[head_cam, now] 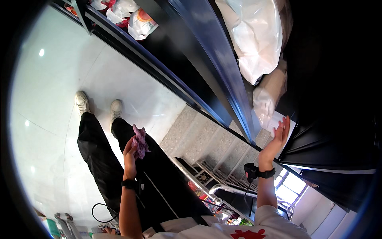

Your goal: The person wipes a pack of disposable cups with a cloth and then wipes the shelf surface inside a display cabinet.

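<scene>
My left hand [130,154] grips a crumpled purple cloth [140,142] above my dark trousers. At the right, my right hand [277,142] is raised with its fingers extended, by the end of a dark metal shelf. It is beside a white sheet or panel [280,119], and I cannot tell whether it touches it. Just beyond the fingers lies a clear plastic-wrapped bundle [265,103]. A large white plastic bag [256,38] rests farther up on the same shelf.
A lower shelf holds several white and red packages [140,24]. Concrete stairs [206,134] with a metal handrail [194,176] run below the shelf end. Black sheeting [331,149] hangs at the right. Another person's legs [67,224] show at the lower left on the pale floor [53,104].
</scene>
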`<state>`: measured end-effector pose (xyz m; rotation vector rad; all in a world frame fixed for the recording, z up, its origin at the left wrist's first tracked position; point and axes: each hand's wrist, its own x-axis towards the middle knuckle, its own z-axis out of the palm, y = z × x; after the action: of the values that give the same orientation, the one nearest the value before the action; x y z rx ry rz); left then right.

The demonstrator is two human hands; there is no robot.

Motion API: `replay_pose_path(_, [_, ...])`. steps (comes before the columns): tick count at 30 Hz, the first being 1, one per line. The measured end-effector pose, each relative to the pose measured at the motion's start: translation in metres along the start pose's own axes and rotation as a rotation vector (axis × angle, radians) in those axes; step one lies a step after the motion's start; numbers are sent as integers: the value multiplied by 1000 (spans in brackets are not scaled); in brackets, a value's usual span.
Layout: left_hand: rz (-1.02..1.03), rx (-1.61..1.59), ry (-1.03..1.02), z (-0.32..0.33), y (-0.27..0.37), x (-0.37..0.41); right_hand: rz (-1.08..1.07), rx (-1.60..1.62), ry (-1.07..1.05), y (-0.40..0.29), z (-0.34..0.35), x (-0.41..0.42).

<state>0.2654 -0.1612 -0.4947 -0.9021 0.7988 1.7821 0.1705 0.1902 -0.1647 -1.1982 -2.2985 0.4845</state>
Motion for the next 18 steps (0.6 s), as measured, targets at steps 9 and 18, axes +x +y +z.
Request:
replay_pose_path(9, [24, -20, 54, 3, 1, -2, 456, 416, -167, 21, 30, 84])
replay_pose_path(18, [43, -65, 66, 10, 3, -1, 475, 697, -427, -3, 54, 75])
